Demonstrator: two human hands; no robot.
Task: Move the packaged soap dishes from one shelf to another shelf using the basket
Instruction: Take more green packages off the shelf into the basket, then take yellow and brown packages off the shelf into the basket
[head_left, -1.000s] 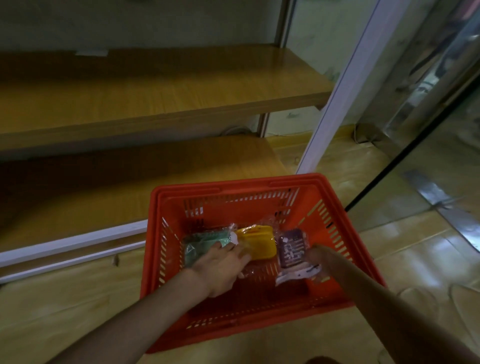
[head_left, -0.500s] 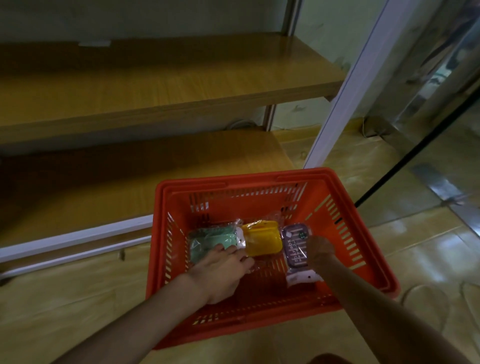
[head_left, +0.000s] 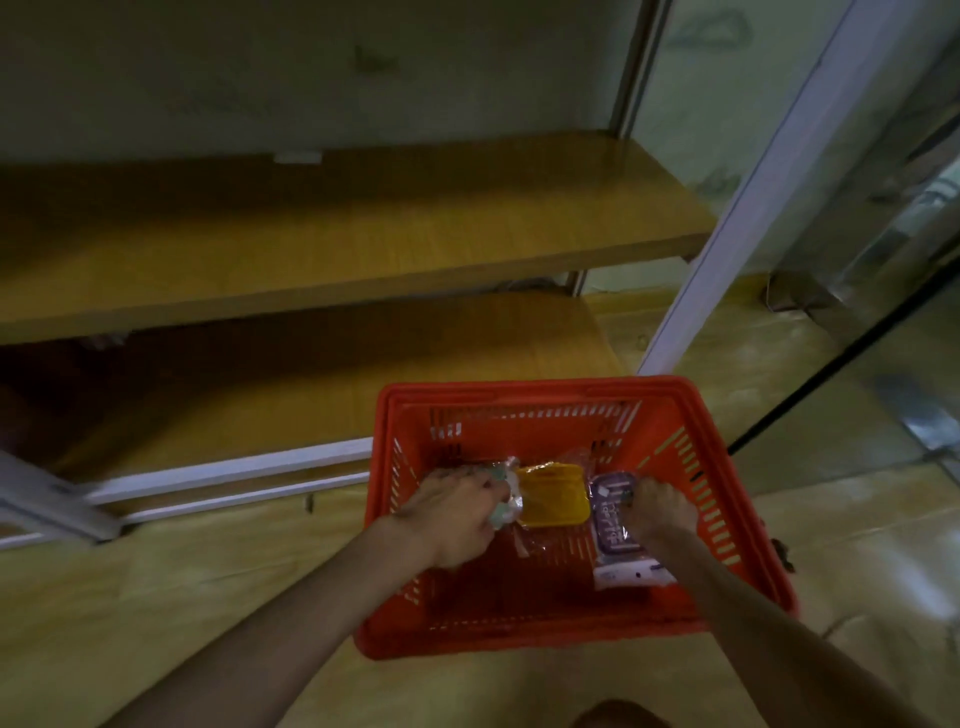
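Basket, red plastic, one: stood on the floor just in front of the lower shelf, which lay bare above its white rail.

Change noted against the views a moment earlier: left hand, then spread flat over the green packaged soap dish, had curled round that packet, which now showed only as a crumpled edge past the knuckles. Right hand, already on the purple packaged soap dish, had tightened along its right edge, thumb on top, and the packet's near end had tipped up off the basket floor. Judgement: both packets were gripped for lifting out, so unloading onto a shelf was the step in hand, barely begun.

Count, all inside the basket:
- packaged soap dishes, three: green at the basket's left, held by the left hand; yellow packaged soap dish at the middle, untouched, lying flat; purple at the right, held by the right hand.
- hands, two, both reaching in over the near rim.

Shelves, two: upper shelf and the lower one, both wooden, neither carrying any packet; which of them was the destination could not be told.
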